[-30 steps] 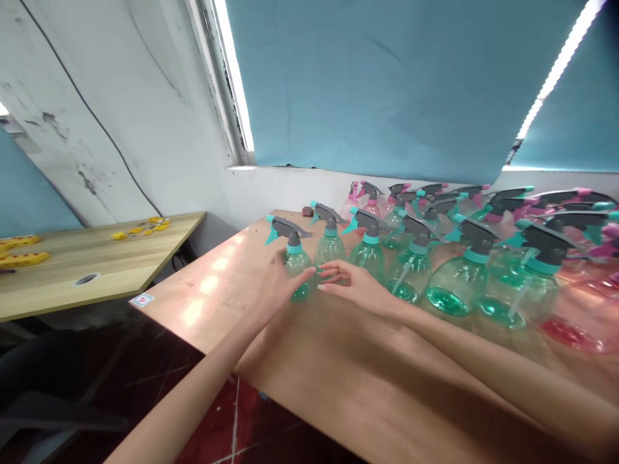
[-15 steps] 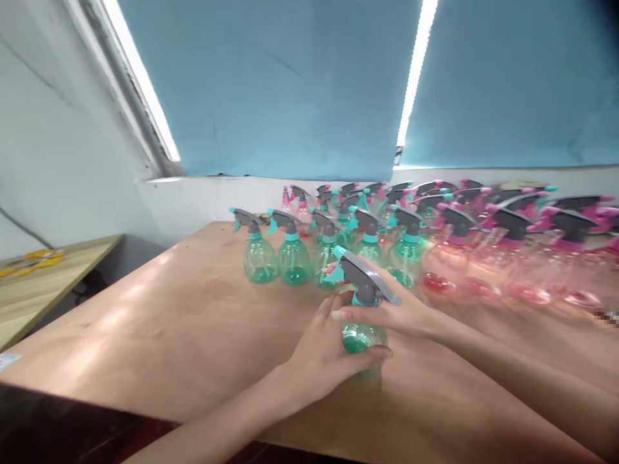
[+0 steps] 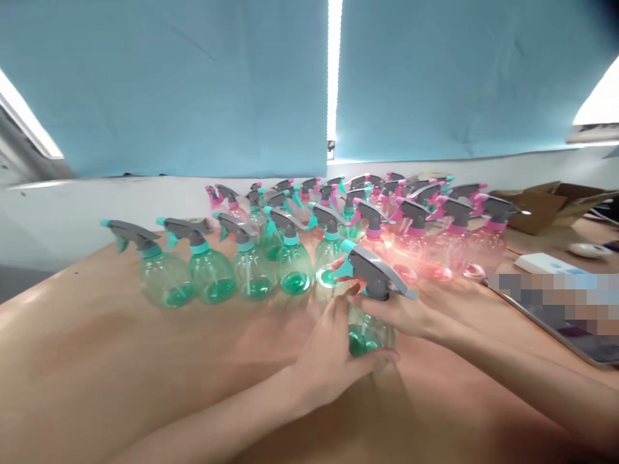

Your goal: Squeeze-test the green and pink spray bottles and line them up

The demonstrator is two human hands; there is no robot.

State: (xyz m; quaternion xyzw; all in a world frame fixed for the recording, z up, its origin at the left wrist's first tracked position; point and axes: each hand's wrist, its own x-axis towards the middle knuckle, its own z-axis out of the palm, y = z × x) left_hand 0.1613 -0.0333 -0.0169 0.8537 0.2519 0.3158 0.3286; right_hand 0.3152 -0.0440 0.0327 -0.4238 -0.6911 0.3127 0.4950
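Both my hands are closed on one green spray bottle (image 3: 370, 338) with a grey and teal trigger head (image 3: 374, 270). My left hand (image 3: 333, 351) wraps the lower body of the bottle, its thumb across the near side. My right hand (image 3: 399, 312) grips the neck just under the spray head; some of its fingers are hidden behind the bottle. The bottle is upright, tilted slightly. Just beyond it stands a front row of green spray bottles, the closest being a green one (image 3: 330, 258), continuing to the right with pink spray bottles (image 3: 440, 254).
More pink and green spray bottles (image 3: 309, 188) crowd behind the front row. On the right of the wooden table (image 3: 203, 361) are an open cardboard box (image 3: 546, 206), a white mouse (image 3: 590, 250), a white box (image 3: 546, 263) and a dark flat device (image 3: 580, 345), partly blurred out. Blue sheeting (image 3: 203, 84) covers the wall behind.
My view has turned to the right, so the bottle rows appear further left and the cardboard box and device have come into sight. Both hands keep hold of the same green spray bottle.
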